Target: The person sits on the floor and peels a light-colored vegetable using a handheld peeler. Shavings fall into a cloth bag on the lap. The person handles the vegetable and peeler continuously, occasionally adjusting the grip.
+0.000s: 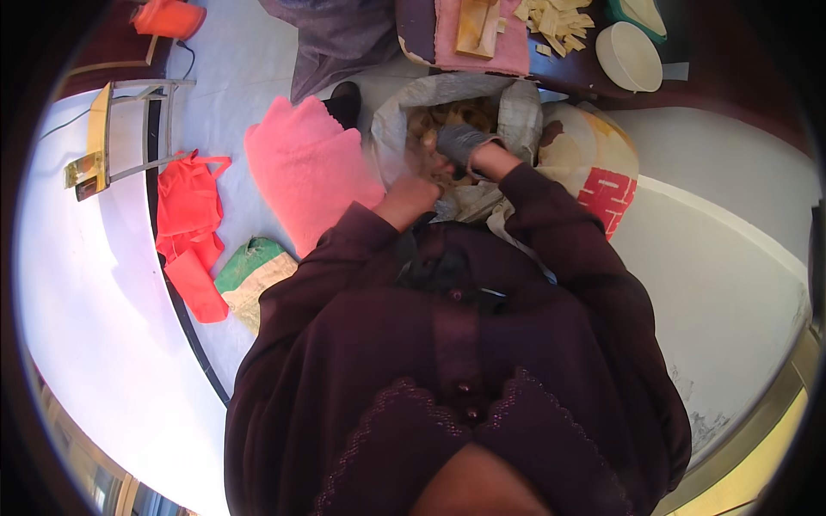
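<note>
An open white woven sack (390, 126) stands right before me, with brown, curled, peel-like pieces (461, 111) inside. Over its mouth is my right hand (461, 147), in a grey glove that leaves the fingertips bare. Motion blur hides what those fingers hold, if anything. My left hand (413, 197) is curled at the sack's near left side, close to the right hand. Its fingers are turned away from view. A pink fleecy cloth (310, 168) lies just left of the sack, with a dark shoe (346, 104) beyond it.
At the far side, a dark table (571, 71) bears a pink towel (513, 55), a wooden box (476, 29), pale strips (558, 26) and a white bowl (629, 57). A patterned sack (594, 155) stands right. Left lie a red cloth item (190, 219), a green-and-beige sack (258, 274) and a metal-legged stool (139, 97).
</note>
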Motion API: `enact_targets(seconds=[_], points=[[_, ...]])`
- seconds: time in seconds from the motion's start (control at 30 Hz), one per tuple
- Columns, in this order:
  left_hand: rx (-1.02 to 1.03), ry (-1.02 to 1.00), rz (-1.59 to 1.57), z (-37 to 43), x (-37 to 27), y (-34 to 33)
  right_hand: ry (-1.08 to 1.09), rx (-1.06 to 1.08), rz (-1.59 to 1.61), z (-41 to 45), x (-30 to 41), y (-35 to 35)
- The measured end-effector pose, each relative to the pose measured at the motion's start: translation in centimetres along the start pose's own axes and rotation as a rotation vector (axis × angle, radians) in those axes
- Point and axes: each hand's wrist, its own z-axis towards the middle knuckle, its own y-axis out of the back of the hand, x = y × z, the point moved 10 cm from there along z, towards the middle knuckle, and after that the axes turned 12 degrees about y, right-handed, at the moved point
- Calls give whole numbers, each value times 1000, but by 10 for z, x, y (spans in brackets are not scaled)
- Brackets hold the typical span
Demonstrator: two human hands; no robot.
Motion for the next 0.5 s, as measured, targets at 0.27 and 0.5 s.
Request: enact_targets(seconds=[0.27,0.5], points=[[-62,20,-187,-2,2,13,596,-102,11,-200,160,28],[494,92,-2042,-2,-16,20,1091,670,-47,-338,196,-38]])
